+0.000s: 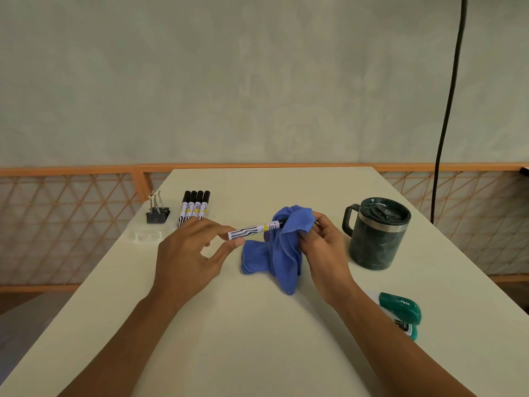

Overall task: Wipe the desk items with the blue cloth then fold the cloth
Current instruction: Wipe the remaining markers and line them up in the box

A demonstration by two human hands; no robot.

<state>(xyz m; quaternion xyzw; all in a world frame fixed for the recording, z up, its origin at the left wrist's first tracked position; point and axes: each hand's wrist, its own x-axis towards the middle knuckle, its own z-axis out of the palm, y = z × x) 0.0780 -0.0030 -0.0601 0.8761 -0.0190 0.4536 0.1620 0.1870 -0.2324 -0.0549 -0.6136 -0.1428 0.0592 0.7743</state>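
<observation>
My left hand pinches the near end of a white marker between thumb and fingertips, holding it level above the table. The marker's black cap end is buried in the blue cloth. My right hand grips the cloth bunched around that end, while the rest of the cloth hangs down onto the white table. Several more black-capped markers lie side by side at the far left.
Black binder clips sit left of the markers on a clear tray. A dark green lidded mug stands at the right. A green tape dispenser lies near my right forearm. A black cable hangs at the far right.
</observation>
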